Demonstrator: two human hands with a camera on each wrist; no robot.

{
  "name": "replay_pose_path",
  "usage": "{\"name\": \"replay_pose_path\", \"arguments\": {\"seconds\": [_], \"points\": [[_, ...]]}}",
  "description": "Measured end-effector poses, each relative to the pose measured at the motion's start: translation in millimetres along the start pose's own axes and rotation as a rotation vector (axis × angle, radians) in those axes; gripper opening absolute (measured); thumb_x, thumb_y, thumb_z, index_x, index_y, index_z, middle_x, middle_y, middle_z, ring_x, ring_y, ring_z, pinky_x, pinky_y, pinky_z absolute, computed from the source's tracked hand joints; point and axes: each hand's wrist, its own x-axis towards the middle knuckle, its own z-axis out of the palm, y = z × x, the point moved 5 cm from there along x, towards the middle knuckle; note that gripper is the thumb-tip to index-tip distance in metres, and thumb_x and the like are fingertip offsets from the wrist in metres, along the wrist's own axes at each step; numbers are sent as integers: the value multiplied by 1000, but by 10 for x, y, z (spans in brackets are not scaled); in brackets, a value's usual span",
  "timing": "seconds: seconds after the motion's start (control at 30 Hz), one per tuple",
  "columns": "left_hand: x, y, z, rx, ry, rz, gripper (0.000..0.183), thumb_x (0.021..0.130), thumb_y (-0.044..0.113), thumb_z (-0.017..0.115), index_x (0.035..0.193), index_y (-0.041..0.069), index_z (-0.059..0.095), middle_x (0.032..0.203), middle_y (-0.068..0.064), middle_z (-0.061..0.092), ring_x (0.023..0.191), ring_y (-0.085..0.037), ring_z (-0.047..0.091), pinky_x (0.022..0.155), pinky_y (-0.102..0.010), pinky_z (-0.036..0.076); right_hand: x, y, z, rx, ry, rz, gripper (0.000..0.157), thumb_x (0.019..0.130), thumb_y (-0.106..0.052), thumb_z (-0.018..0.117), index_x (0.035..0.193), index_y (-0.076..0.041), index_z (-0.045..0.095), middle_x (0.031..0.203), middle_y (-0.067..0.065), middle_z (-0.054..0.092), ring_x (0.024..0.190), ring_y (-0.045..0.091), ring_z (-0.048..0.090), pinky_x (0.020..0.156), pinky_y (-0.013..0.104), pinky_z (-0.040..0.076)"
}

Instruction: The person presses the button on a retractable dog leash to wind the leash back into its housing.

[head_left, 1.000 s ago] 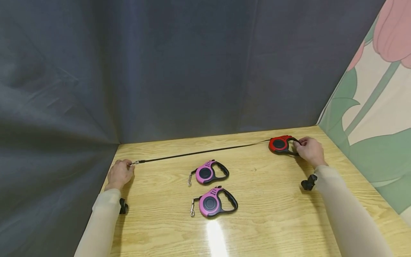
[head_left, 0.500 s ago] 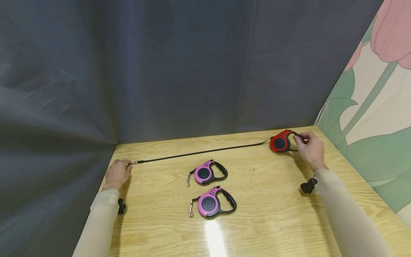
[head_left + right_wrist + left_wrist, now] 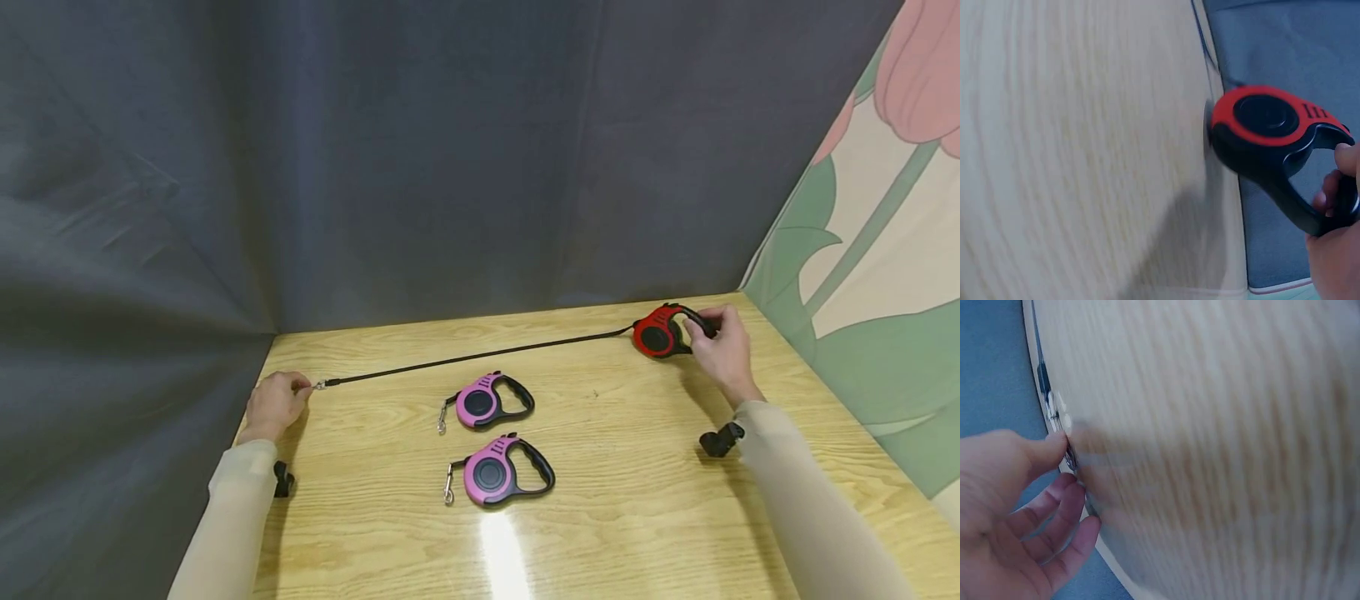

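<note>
A red and black retractable dog leash (image 3: 656,333) is at the far right of the table, its black handle gripped by my right hand (image 3: 724,354). In the right wrist view the fingers curl through the handle loop of the red leash (image 3: 1266,119). Its black strap (image 3: 480,357) runs across to the far left, ending in a metal clip (image 3: 321,385). My left hand (image 3: 275,404) pinches that clip between thumb and fingers, as the left wrist view shows with the clip (image 3: 1070,456) near the table surface.
Two pink and black retractable leashes lie mid-table, an upper one (image 3: 477,403) and a lower one (image 3: 491,475), clips pointing left. A dark curtain (image 3: 420,167) borders the wooden table (image 3: 615,517) behind and at left. A flower-patterned panel (image 3: 885,333) stands at right.
My right hand has raised the red leash's handle, tilting its body. The left hand still holds the clip at nearly the same spot. The pink leashes have not moved.
</note>
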Motion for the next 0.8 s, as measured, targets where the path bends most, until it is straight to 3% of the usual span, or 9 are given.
{"name": "replay_pose_path", "arguments": {"seconds": [0.17,0.37,0.57,0.8], "points": [[-13,-13,21,-36,-90,-49,19,106,21,64,110,4,71,106,-18,73,88,-32,67,78,-50,52,-11,-25,20,29,-107,80,47,105,-33,63,136,2,57,111,6,59,87,-5,47,76,14,39],[-27,-33,44,-43,-153,-44,20,106,21,61,108,3,68,102,-16,71,90,-31,64,82,-48,50,-7,-26,1,-22,-166,83,54,105,-49,61,128,-1,68,99,-7,62,84,-3,52,77,20,42],[-47,-60,62,-90,-176,-47,25,108,21,58,110,1,71,100,-16,72,87,-30,62,78,-44,49,9,-61,-26,-73,-221,30,54,109,-48,56,129,1,67,112,11,66,87,-2,51,78,22,42],[-120,-109,6,-80,-160,-68,29,110,27,57,113,4,74,98,-12,73,83,-27,61,76,-45,47,-2,-83,-31,-94,-255,61,62,108,-56,52,132,0,67,121,21,69,95,15,57,76,23,44]]}}
